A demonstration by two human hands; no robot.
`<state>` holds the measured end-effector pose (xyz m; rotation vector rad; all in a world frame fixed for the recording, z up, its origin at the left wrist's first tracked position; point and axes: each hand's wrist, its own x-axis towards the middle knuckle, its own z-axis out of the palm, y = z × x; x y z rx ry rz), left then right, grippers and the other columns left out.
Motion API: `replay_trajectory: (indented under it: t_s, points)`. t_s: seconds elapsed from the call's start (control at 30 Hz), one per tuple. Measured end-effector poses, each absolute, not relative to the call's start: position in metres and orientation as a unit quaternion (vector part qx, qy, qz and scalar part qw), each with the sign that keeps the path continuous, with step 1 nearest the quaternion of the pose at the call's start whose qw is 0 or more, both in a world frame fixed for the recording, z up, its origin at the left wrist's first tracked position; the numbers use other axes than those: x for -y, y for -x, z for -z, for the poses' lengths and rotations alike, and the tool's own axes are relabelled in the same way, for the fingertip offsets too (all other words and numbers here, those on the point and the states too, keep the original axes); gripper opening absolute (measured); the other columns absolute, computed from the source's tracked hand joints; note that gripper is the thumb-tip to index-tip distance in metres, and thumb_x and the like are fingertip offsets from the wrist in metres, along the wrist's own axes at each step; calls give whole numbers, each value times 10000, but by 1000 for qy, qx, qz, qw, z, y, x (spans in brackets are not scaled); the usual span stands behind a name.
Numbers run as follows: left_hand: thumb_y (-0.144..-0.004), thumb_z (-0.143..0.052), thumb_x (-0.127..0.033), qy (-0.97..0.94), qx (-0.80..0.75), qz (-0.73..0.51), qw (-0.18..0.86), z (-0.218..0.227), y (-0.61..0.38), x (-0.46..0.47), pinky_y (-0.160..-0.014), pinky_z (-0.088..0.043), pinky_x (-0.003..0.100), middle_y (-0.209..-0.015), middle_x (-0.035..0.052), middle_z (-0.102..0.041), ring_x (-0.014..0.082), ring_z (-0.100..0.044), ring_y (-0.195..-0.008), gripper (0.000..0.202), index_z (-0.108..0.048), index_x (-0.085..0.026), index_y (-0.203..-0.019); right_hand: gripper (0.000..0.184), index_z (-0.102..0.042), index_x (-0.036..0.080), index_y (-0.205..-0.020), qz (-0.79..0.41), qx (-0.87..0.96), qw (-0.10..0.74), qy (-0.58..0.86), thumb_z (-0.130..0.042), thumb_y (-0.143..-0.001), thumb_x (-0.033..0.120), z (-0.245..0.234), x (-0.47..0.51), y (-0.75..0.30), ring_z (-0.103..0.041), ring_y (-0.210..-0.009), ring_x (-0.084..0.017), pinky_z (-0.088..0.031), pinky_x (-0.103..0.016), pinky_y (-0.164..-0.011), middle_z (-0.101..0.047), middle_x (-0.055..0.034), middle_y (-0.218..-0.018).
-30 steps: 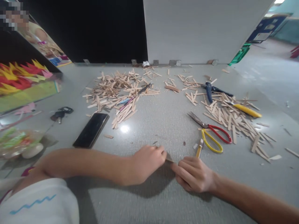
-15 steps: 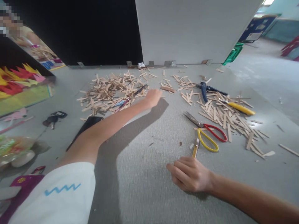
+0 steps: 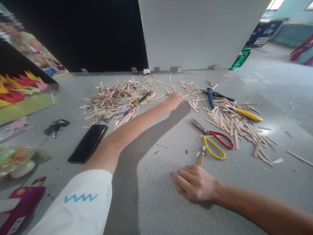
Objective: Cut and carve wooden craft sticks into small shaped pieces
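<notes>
Clock centred on the view, 12 at the far side.

Writing: 1 purple glue gun (image 3: 24,202) at 8 carries 1 round yellow mark; lettering too small to read. 1 clear packet (image 3: 17,153) between 8 and 9, its green print blurred. Dark blue board (image 3: 265,28) at 2, beyond the table (image 3: 151,186), bears pale sheets, illegible from here. White sleeve (image 3: 83,209) of the left arm shows 1 blue zigzag.

Counts: flat wooden sticks (image 3: 111,96), too overlapped to number, form 2 large heaps, at 10 and at 3, with a thinner scatter between. On the 10 heap, 2 pens: 1 dark pen (image 3: 146,96), 1 purple pen (image 3: 124,116). By the 3 heap: 1 pair of blue-handled pliers (image 3: 210,98), 1 yellow-handled tool (image 3: 248,114). 1 pair of scissors (image 3: 207,132) between 3 and 4, 1 loop red, 1 yellow. 1 black phone (image 3: 88,143) between 8 and 9; keys (image 3: 52,130) at 9.

Left hand (image 3: 174,100): just off centre toward 2, arm outstretched, fingers bunched close by the scattered sticks. Pale stick end at the fingertips; cannot tell if gripped.

Right hand (image 3: 194,182): at 5, low over the table, fingers curled in. Slim yellow tool (image 3: 201,157) juts past the knuckles toward 12; grip hidden, cannot tell.
</notes>
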<state>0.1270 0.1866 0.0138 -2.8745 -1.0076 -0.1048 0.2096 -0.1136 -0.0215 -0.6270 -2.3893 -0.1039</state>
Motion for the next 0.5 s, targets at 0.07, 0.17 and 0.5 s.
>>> replay_trajectory:
  t_s: [0.07,0.17,0.5]
  points:
    - [-977,-592,42,963,262,36,48,-13,-148,-183,-1089,-522,373,-1419,122,-698,262,-635,-1340,492,-701,-209,-1385,342,-625,161,-854,42,913,325,244,-363,-1042,46,21,114,-210,-380,-487,-141,-338,-296,-455,-500,37,-587]
    - [-1005,-539,14,977,206,31,53,-9,-169,-181,-1016,-525,346,-1256,119,-780,246,-706,-1196,379,-795,-182,-1203,345,-617,178,-830,50,914,317,246,-374,-1038,49,20,114,-209,-377,-489,-136,-337,-291,-461,-490,40,-590]
    - [-981,-529,21,976,177,82,97,6,-157,-173,-1065,-456,405,-1201,190,-787,287,-685,-1217,368,-730,-89,-1268,394,-607,187,-777,46,917,309,249,-354,-1047,52,22,112,-206,-368,-482,-138,-333,-302,-459,-488,37,-586]
